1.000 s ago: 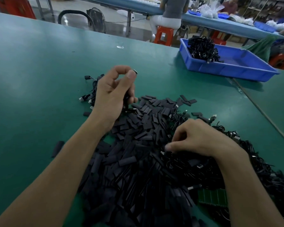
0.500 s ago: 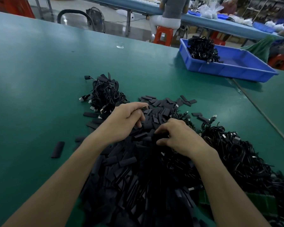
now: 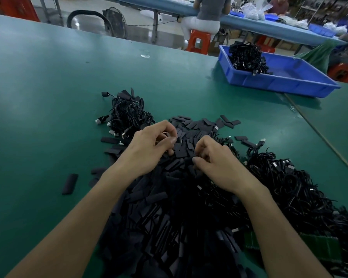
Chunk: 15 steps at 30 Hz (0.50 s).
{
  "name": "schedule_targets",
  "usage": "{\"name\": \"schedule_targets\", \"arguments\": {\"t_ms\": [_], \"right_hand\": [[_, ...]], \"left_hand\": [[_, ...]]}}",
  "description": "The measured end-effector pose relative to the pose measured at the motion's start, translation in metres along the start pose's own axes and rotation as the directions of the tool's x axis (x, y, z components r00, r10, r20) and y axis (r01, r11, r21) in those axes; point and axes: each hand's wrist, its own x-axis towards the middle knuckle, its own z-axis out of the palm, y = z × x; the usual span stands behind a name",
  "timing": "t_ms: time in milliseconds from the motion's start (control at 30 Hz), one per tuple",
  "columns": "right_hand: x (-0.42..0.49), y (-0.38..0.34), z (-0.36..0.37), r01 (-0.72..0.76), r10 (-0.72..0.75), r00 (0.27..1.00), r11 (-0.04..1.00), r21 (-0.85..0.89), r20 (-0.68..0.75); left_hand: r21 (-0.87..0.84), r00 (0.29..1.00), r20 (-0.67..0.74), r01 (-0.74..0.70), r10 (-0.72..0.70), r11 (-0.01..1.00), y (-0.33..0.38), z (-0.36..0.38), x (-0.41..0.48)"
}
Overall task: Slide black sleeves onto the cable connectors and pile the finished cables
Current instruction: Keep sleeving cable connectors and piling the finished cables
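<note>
- A heap of black sleeves covers the middle of the green bench and spreads toward the camera.
- The left hand hovers over the far edge of that heap. Its thumb and fingers are curled close together and pinch a small connector, whose pinned end pokes out toward the right hand.
- The right hand rests on the heap just right of the left hand. Its fingers are curled down among the sleeves and its thumb tip presses onto them. Whether it grips anything I cannot tell.
- A small pile of cables lies against the heap's far left edge, with metal plugs sticking out to the left.
- A larger tangle of cables borders the heap's right side.
- One stray sleeve lies alone to the left of the heap.
- A blue tray sits well beyond the heap, to the right, with a cable bundle in its left corner.
</note>
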Motion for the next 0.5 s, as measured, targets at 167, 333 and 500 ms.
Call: {"name": "schedule_targets", "arguments": {"t_ms": [167,333,500], "right_hand": [[-0.0024,-0.0046,0.0095,0.023,-0.022,1.000,0.997,-0.074,0.020],[-0.0029,-0.0053,0.0061,0.049,-0.052,0.992,0.998,-0.033,-0.114],[-0.0028,-0.0047,0.0027,0.108,-0.059,0.955,0.982,0.156,-0.290]], "left_hand": [[0.024,0.999,-0.037,-0.003,0.004,1.000,-0.0001,0.0041,-0.0006],[0.040,0.997,-0.045,0.065,-0.063,0.997,-0.0027,0.0091,0.0010],[-0.033,0.997,-0.020,0.078,-0.079,0.996,0.0011,0.0077,0.0009]]}}
